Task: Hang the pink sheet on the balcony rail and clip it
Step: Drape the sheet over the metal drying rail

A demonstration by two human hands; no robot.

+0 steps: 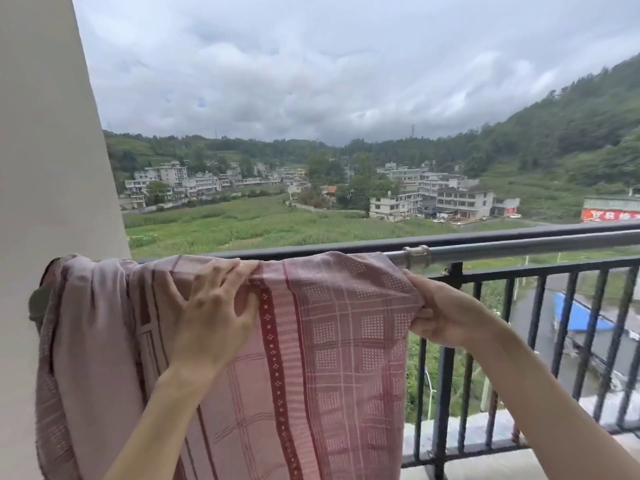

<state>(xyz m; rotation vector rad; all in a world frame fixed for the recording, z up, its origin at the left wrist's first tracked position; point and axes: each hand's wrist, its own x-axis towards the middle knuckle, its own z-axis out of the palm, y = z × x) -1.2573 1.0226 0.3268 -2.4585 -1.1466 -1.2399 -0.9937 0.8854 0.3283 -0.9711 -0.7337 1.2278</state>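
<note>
The pink sheet (pixel 329 341) is draped over the metal pole (pixel 519 252), bunched thick at nine o'clock against the pillar (pixel 52 168) and hanging flat through the centre. The dark balcony railing (pixel 519 270) is seen just behind and below the pole. The left hand (pixel 211 313) is laid on the cloth at about eight o'clock, fingers spread, the fingertips curled into a fold near the top of the pole. The right hand (pixel 440 313) is set at four o'clock, and the sheet's right edge is gathered and gripped in its closed fingers, just below the pole's coupling (pixel 417 257).

No clip is seen anywhere, so the clipping step is judged not yet reached; the spreading step appears to be in hand.

The risks are plain. The weight is piled unevenly toward nine o'clock, so the cloth could be dragged off the pole on that side if both hands are lifted before a clip is fixed. A sharp pull from the right hand could snag the weave on the coupling. With open air beyond the bars, a gust could carry a loose sheet over and down.
</note>
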